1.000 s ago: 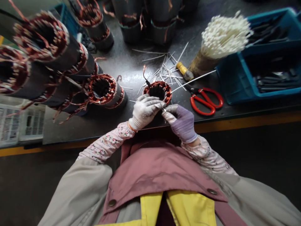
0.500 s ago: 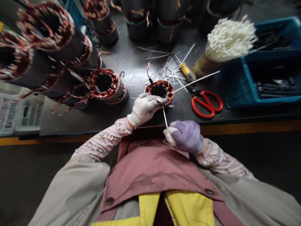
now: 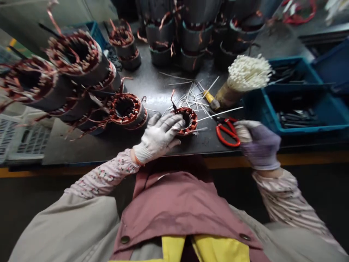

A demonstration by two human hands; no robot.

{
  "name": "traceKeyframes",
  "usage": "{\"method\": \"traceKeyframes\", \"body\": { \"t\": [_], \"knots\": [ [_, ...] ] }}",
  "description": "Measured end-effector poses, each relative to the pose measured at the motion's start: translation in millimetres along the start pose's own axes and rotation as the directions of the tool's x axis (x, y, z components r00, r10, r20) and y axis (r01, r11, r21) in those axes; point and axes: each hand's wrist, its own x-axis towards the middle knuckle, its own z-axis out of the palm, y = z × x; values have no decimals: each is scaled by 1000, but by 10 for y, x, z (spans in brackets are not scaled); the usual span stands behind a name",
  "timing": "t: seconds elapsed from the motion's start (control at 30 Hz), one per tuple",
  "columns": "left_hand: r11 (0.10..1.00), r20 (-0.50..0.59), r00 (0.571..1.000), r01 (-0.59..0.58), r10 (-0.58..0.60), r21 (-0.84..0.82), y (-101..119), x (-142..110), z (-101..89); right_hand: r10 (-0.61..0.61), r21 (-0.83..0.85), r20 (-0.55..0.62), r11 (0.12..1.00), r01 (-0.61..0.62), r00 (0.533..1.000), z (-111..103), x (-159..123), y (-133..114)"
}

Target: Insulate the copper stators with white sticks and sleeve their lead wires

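Near the front edge of the bench (image 3: 109, 150), right before you, stands a copper-wound ring (image 3: 194, 123), its hollow facing up, which likely lets you see into it. Your left hand (image 3: 159, 134) lies over its near left side, fingers outstretched rather than closed round it, probably to steady it. From the ring's right rim a long white stick (image 3: 220, 114) juts out, clear of that hand. Near it lie red-handled scissors (image 3: 227, 130), loops toward you, seemingly for easy reach. Your right hand (image 3: 260, 143) is at those loops, thumb and fingers drawn together; whether they grip a handle or merely hide it, I cannot tell.

Behind the ring, loose white sticks (image 3: 193, 95) lie scattered, a yellow-handled tool (image 3: 209, 97) beside them. Further right, a brown holder (image 3: 228, 95) props a bundle of white sticks (image 3: 249, 72) on end, perhaps for easy picking. Beside that sits a blue bin (image 3: 313, 129) with dark pieces (image 3: 296, 116). To your left, more wound rings (image 3: 95, 69) are stacked, presumably saving room.
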Motion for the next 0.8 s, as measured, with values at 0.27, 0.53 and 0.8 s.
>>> {"method": "traceKeyframes", "body": {
  "t": [0.27,0.53,0.8],
  "knots": [
    [1000,140,990,-23,20,21,-48,81,196,449,-723,570,672,160,688,-19,357,-5],
    [1000,91,996,-7,8,-16,-44,-42,179,-25,-491,597,779,390,802,12,-339,-227],
    [999,67,997,-41,43,-34,-100,-43,203,-52,-482,637,752,451,769,169,-207,-312]
  ]
}}
